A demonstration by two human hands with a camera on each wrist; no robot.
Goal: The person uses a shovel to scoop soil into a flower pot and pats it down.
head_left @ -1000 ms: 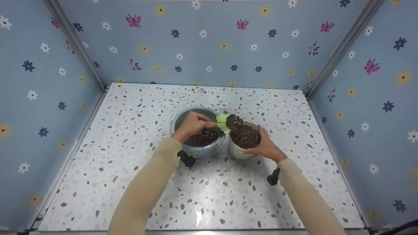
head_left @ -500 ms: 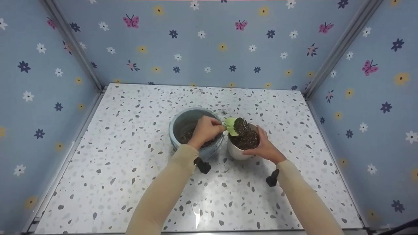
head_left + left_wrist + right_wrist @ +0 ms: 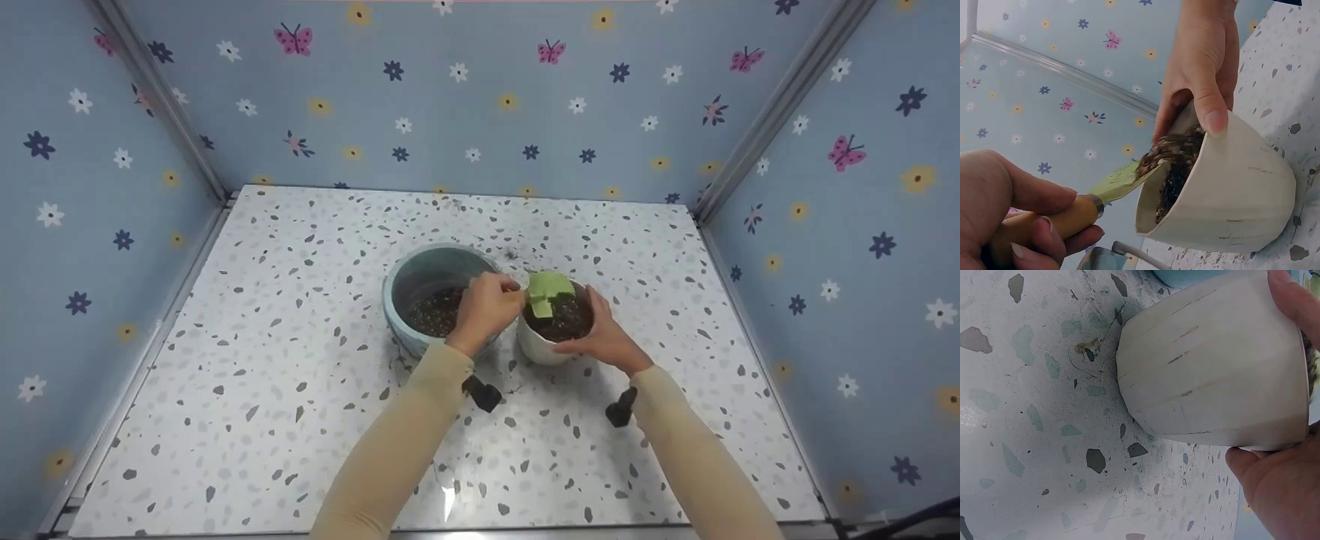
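Observation:
My left hand (image 3: pixel 486 304) grips the wooden handle (image 3: pixel 1044 225) of a green garden trowel (image 3: pixel 549 289). The blade is tipped over the mouth of a white flowerpot (image 3: pixel 541 346), and dark soil (image 3: pixel 1176 149) slides off it there in the left wrist view. My right hand (image 3: pixel 609 339) holds the white pot by its rim, thumb on the near side and fingers around the far side. More soil shows inside the pot (image 3: pixel 566 319). To its left stands a larger blue pot (image 3: pixel 401 319) with dark soil (image 3: pixel 435 311) at its bottom, partly hidden behind my left hand.
Both pots stand on a white speckled tabletop (image 3: pixel 262 337). Soil crumbs (image 3: pixel 511 253) lie behind the pots, and thin root-like strands (image 3: pixel 1086 360) lie near the white pot. Blue flowered panels (image 3: pixel 480 97) enclose the table at the back and both sides.
My left hand has moved right from over the blue pot, carrying the trowel to the white pot. The blade has turned over, and its heap of soil has gone down. My right hand keeps its hold.

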